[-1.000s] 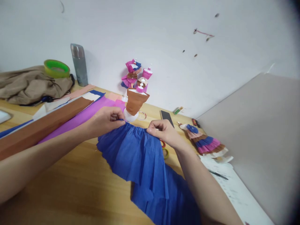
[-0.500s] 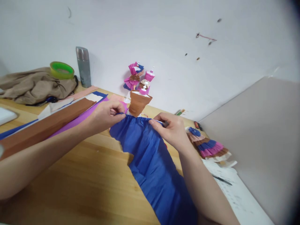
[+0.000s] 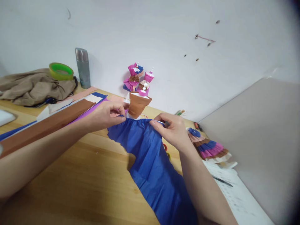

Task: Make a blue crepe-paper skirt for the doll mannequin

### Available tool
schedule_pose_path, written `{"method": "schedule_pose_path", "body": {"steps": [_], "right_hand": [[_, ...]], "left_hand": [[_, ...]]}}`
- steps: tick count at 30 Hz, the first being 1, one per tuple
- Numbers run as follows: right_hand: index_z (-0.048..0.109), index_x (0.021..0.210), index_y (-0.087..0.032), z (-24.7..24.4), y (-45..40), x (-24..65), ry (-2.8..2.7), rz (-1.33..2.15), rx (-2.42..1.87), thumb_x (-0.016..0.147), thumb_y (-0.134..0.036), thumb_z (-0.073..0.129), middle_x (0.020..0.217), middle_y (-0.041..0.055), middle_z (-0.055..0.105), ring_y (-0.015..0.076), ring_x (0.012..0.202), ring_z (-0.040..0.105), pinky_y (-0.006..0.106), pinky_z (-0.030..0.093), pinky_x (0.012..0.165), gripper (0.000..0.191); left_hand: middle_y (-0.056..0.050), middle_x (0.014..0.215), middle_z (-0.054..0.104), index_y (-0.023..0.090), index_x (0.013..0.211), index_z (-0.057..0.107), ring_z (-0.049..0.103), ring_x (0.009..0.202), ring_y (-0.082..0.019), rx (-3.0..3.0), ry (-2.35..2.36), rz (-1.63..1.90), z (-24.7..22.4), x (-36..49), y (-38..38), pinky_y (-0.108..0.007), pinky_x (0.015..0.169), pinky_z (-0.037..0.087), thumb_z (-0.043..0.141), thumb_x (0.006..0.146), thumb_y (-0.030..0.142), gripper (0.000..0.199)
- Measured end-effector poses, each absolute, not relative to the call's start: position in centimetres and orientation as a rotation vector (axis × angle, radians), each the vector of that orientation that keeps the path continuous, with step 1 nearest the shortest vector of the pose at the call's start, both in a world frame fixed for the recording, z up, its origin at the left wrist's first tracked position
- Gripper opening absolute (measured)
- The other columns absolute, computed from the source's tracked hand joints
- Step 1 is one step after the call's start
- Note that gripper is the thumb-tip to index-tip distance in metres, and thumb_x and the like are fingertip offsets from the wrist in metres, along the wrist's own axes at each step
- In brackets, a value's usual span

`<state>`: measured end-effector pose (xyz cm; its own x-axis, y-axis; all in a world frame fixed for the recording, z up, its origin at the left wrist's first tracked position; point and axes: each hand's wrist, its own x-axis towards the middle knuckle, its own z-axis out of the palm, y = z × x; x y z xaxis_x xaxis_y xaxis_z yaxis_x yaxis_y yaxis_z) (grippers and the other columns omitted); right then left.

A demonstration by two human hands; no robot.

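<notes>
A long sheet of blue crepe paper (image 3: 150, 150) hangs between my hands, its top edge bunched into small gathers. My left hand (image 3: 109, 115) pinches the left end of that edge between thumb and fingertips. The right end is pinched by my right hand (image 3: 172, 128), with the thumb in front; a thin pale edge shows beside its fingers. The paper's lower part slopes down toward me, across the table. Just behind the gathers stands a small dress form (image 3: 140, 104) with a brown paper-wrapped bodice; its lower part is hidden by the blue paper.
Brown, white, blue and purple paper strips (image 3: 53, 122) lie at left. Behind them are a brown cloth (image 3: 35, 86), a green tape roll (image 3: 61, 72) and a grey flask (image 3: 83, 68). A tiered paper dress (image 3: 212, 147), a pen (image 3: 222, 181) and a written sheet (image 3: 231, 195) are at right.
The blue paper's gathered edge sits slightly lower and its left side has shifted a little. Red and yellow rings beside the right wrist show more. Both hands keep their pinch.
</notes>
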<state>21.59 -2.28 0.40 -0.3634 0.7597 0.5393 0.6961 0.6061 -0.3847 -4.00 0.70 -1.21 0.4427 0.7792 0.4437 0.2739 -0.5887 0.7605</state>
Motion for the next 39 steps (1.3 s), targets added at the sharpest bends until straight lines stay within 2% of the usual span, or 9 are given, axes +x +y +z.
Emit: {"method": "schedule_pose_path", "body": {"steps": [4,7,11,14,17,21,26,31,39], "right_hand": [[0.061,0.062,-0.017,0.9,-2.8,21.6,-2.198,0.124,-1.100,0.085,-0.036,0.059,0.057,0.0006,0.060,0.0117,0.053,0.053,0.024,0.037,0.055,0.031],[0.061,0.062,-0.017,1.3,-3.0,21.6,-2.218,0.121,-1.070,0.086,-0.037,0.058,0.057,0.0009,0.060,0.0117,0.053,0.053,0.024,0.037,0.055,0.031],[0.062,0.062,-0.017,1.4,-2.6,21.6,-2.161,0.114,-1.113,0.084,-0.036,0.059,0.055,0.0002,0.059,0.0118,0.052,0.051,0.024,0.036,0.053,0.029],[0.062,0.063,-0.017,1.4,-2.4,21.7,-2.132,0.127,-1.128,0.084,-0.035,0.060,0.056,0.0000,0.060,0.0119,0.052,0.051,0.023,0.037,0.052,0.027],[0.062,0.063,-0.017,1.4,-2.5,22.0,-2.128,0.138,-1.109,0.084,-0.034,0.060,0.057,0.0000,0.060,0.0119,0.053,0.052,0.024,0.037,0.054,0.026],[0.062,0.063,-0.017,1.6,-2.7,22.2,-2.146,0.167,-1.084,0.084,-0.035,0.061,0.056,0.0002,0.059,0.0120,0.052,0.052,0.024,0.037,0.053,0.028],[0.062,0.064,-0.017,1.7,-2.8,22.1,-2.180,0.209,-1.019,0.084,-0.032,0.061,0.058,0.0003,0.061,0.0116,0.053,0.053,0.024,0.038,0.053,0.025],[0.064,0.066,-0.018,1.8,-3.1,21.9,-2.257,0.284,-0.905,0.084,-0.031,0.062,0.059,0.0004,0.062,0.0115,0.053,0.054,0.024,0.039,0.053,0.022],[0.062,0.063,-0.017,1.2,-2.2,21.8,-2.139,0.214,-1.069,0.084,-0.032,0.061,0.058,-0.0008,0.060,0.0116,0.053,0.052,0.024,0.038,0.055,0.025]], "left_hand": [[-0.006,0.090,0.070,0.017,0.066,0.059,0.059,0.116,-0.024,2.197,0.719,0.978,-1.1,-4.9,1.1,-0.036,0.100,0.047,0.064,0.075,0.019,0.011],[-0.005,0.091,0.070,0.017,0.067,0.061,0.061,0.110,-0.022,2.205,0.673,0.944,-0.9,-5.0,1.0,-0.036,0.102,0.046,0.065,0.074,0.017,0.009],[-0.002,0.078,0.066,0.016,0.064,0.060,0.064,0.090,-0.018,2.131,0.728,1.008,-0.7,-4.5,1.2,-0.034,0.095,0.049,0.064,0.074,0.020,0.011],[-0.005,0.082,0.066,0.016,0.066,0.061,0.063,0.088,-0.018,2.125,0.714,1.013,-0.5,-4.3,1.5,-0.034,0.090,0.051,0.065,0.072,0.022,0.010],[-0.005,0.081,0.064,0.016,0.066,0.059,0.062,0.081,-0.017,2.117,0.702,0.970,0.0,-4.4,1.6,-0.030,0.078,0.053,0.065,0.073,0.025,0.012],[-0.002,0.076,0.060,0.016,0.065,0.058,0.057,0.068,-0.012,2.007,0.725,0.927,0.5,-4.4,1.4,-0.023,0.065,0.049,0.065,0.073,0.026,0.014],[0.000,0.071,0.059,0.016,0.064,0.059,0.056,0.067,-0.011,1.963,0.719,0.931,0.5,-4.5,1.6,-0.022,0.066,0.048,0.068,0.072,0.028,0.017],[-0.003,0.077,0.064,0.016,0.063,0.059,0.061,0.078,-0.014,2.047,0.663,0.835,0.7,-4.9,1.8,-0.025,0.075,0.050,0.068,0.072,0.026,0.016],[-0.002,0.075,0.063,0.015,0.067,0.058,0.061,0.069,-0.012,1.838,0.690,0.954,-0.1,-4.6,2.5,-0.025,0.069,0.051,0.068,0.071,0.023,0.013]]}}
